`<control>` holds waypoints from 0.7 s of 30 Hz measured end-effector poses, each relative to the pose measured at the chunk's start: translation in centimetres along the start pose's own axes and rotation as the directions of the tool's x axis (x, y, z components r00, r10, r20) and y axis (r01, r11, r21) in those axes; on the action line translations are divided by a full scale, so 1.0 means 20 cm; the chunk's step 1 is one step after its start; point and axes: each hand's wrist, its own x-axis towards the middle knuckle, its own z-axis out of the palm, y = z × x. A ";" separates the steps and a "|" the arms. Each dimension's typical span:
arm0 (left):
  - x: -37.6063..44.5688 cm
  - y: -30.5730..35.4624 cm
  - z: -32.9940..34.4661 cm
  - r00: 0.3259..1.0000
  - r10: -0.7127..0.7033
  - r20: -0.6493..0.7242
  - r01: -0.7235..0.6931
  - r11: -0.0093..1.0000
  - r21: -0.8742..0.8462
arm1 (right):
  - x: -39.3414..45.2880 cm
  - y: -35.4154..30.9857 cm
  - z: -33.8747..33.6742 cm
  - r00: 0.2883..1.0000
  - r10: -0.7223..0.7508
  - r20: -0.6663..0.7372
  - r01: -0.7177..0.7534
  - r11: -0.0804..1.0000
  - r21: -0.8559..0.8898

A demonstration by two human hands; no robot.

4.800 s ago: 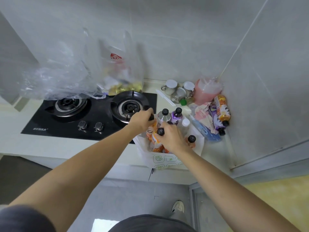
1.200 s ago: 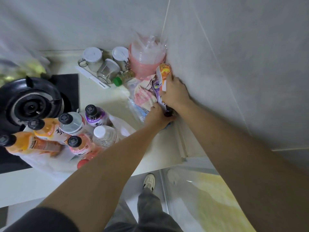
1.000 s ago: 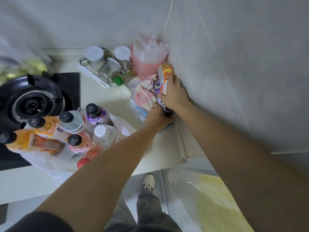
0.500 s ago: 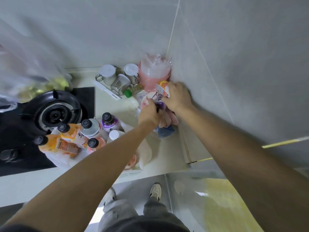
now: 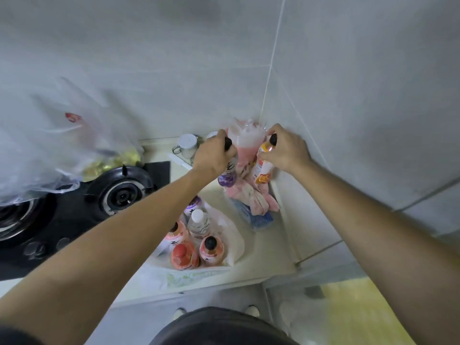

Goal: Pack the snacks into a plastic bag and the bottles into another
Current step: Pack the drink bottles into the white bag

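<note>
Bottles now lifted off corner pile: left hand (image 5: 213,155) clamped round purple bottle (image 5: 227,176), right hand (image 5: 283,150) round orange bottle (image 5: 261,170), both upright in air by wall. Second ago lay flat. Likely next: carry to white bag (image 5: 231,241) holding other bottles, near counter edge.
</note>
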 end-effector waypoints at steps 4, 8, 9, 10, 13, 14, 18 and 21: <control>-0.05 -0.03 -0.18 0.996 -0.017 -0.089 0.010 0.997 -0.074 | -0.02 -0.06 -0.01 1.000 -0.012 -0.021 0.015 0.990 0.139; -0.15 -0.09 -0.34 0.980 -0.064 -0.190 0.046 0.994 -0.095 | -0.04 -0.19 0.01 0.997 -0.042 -0.067 0.063 0.934 0.353; -0.17 -0.09 -0.38 0.974 -0.071 -0.215 0.052 0.994 -0.095 | -0.05 -0.22 0.01 0.996 -0.052 -0.075 0.076 0.928 0.365; -0.19 -0.10 -0.42 0.967 -0.078 -0.242 0.057 0.994 -0.091 | -0.07 -0.26 0.01 0.994 -0.069 -0.080 0.093 0.923 0.372; -0.31 -0.13 -0.55 0.941 -0.111 -0.318 0.094 0.993 -0.069 | -0.12 -0.38 0.02 0.985 -0.160 -0.068 0.174 0.904 0.391; -0.36 -0.14 -0.60 0.934 -0.120 -0.338 0.106 0.993 -0.059 | -0.15 -0.42 0.02 0.980 -0.191 -0.062 0.200 0.895 0.399; -0.53 -0.22 -0.79 0.918 -0.103 -0.383 0.101 0.995 -0.024 | -0.28 -0.59 0.03 0.962 -0.269 -0.050 0.265 0.873 0.409; -0.66 -0.28 -0.92 0.912 -0.098 -0.397 0.107 0.994 -0.001 | -0.39 -0.71 0.02 0.952 -0.301 -0.054 0.297 0.869 0.396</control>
